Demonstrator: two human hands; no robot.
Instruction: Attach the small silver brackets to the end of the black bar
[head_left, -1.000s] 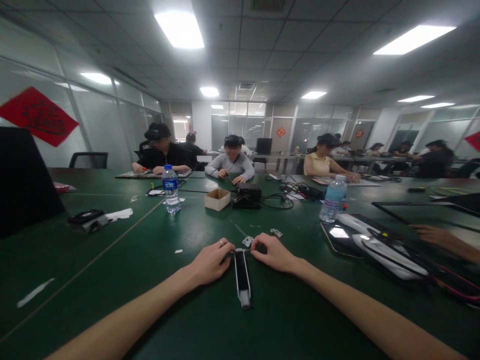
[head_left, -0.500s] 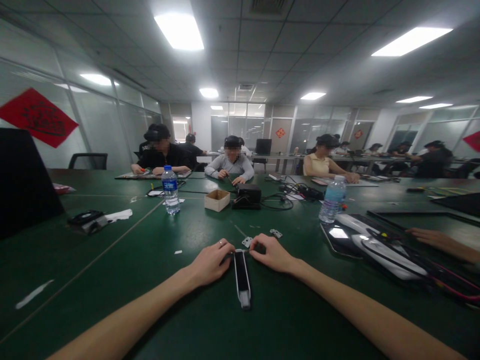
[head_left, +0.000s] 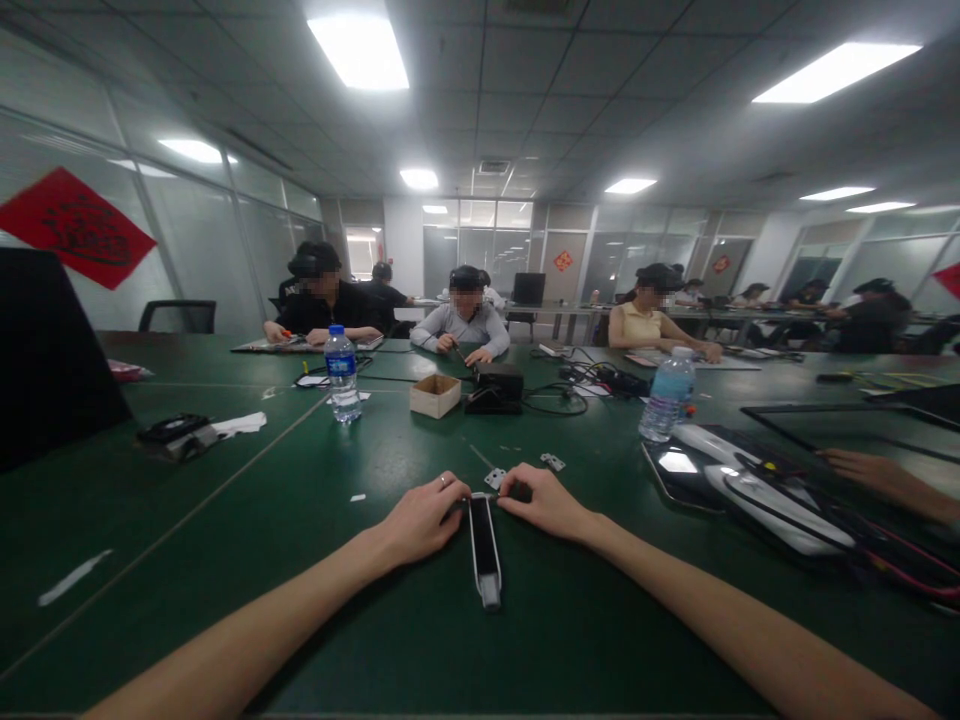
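Note:
A long narrow black strip with a pale rim [head_left: 485, 548] lies on the green table [head_left: 300, 520], pointing toward me. My left hand [head_left: 424, 518] rests curled at the left side of its far end, a ring on one finger. My right hand [head_left: 545, 503] is curled at the right side of that end, fingertips pinched close to the strip. What the fingertips pinch is too small to make out. Two small metal hinges [head_left: 495, 478] [head_left: 553, 462] lie just beyond my hands.
Farther back stand a water bottle [head_left: 342, 375], a small cardboard box [head_left: 434, 395], a black device with cables [head_left: 495, 388] and a second bottle [head_left: 665, 394]. Another person's hand [head_left: 870, 470] rests at the right beside a disassembled dark panel [head_left: 750, 480]. Several people sit across the table.
My hands and the strip stay in the same place; only the camera has tilted slightly.

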